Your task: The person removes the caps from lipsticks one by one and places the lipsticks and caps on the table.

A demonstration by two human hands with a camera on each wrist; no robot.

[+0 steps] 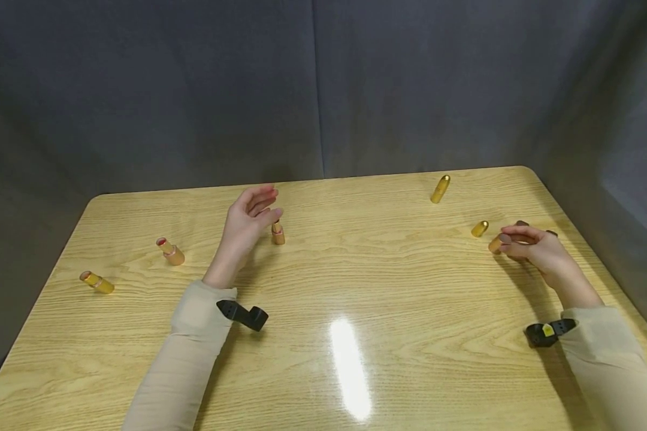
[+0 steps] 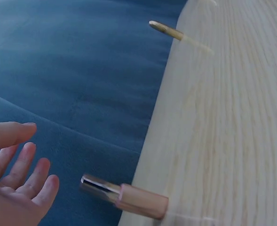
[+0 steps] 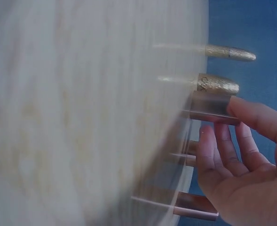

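My left hand (image 1: pixel 248 218) hovers with loosely spread fingers beside an uncapped rose-gold lipstick (image 1: pixel 278 235). In the left wrist view a gap shows between those fingers and the upright lipstick (image 2: pixel 140 200). On the right, my right hand (image 1: pixel 539 248) pinches a rose-gold lipstick cap (image 3: pixel 211 108) between thumb and fingers, its base at or close to the tabletop. A short gold rounded cap (image 1: pixel 480 228) stands just left of it. Partly behind the right hand are more rose-gold caps (image 3: pixel 196 205), mostly hidden in the head view.
At the left of the wooden table (image 1: pixel 323 287) stand an uncapped rose-gold lipstick (image 1: pixel 174 256) and an uncapped gold lipstick (image 1: pixel 97 282). A tall gold bullet-shaped tube (image 1: pixel 440 189) is near the back right edge. Dark curtains (image 1: pixel 194 96) hang behind the table.
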